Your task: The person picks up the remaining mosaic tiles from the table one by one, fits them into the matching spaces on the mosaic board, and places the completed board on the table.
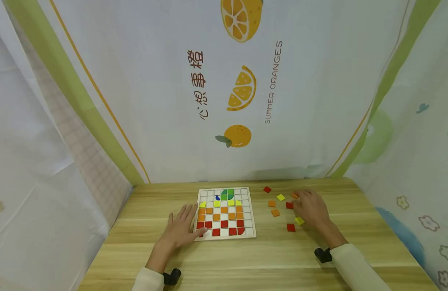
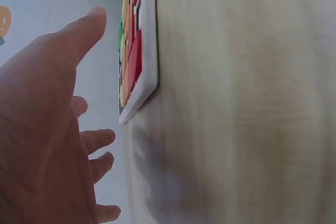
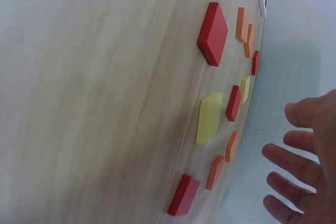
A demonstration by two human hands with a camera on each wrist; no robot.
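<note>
A pale square board (image 1: pixel 248 223) with a grid of cells lies on the table, partly filled with red, orange, yellow, green and blue pieces. Beside its left edge is my left hand (image 1: pixel 178 231), fingers spread, the thumb reaching over the lower left corner; whether it touches cannot be told. My right hand (image 1: pixel 313 210) hovers over loose tiles right of the board. In the right wrist view its fingers (image 3: pixel 291 163) are loosely extended and hold nothing. Around it lie a red tile (image 3: pixel 213 35), a yellow tile (image 3: pixel 209 118) and an orange tile (image 3: pixel 215 172).
More loose tiles lie between board and right hand, among them an orange tile (image 1: pixel 275 212), a yellow tile (image 1: pixel 280 197) and a red tile (image 1: pixel 267 189). The wooden table (image 1: pixel 224 266) meets a white printed curtain (image 1: pixel 165 121) at its back edge.
</note>
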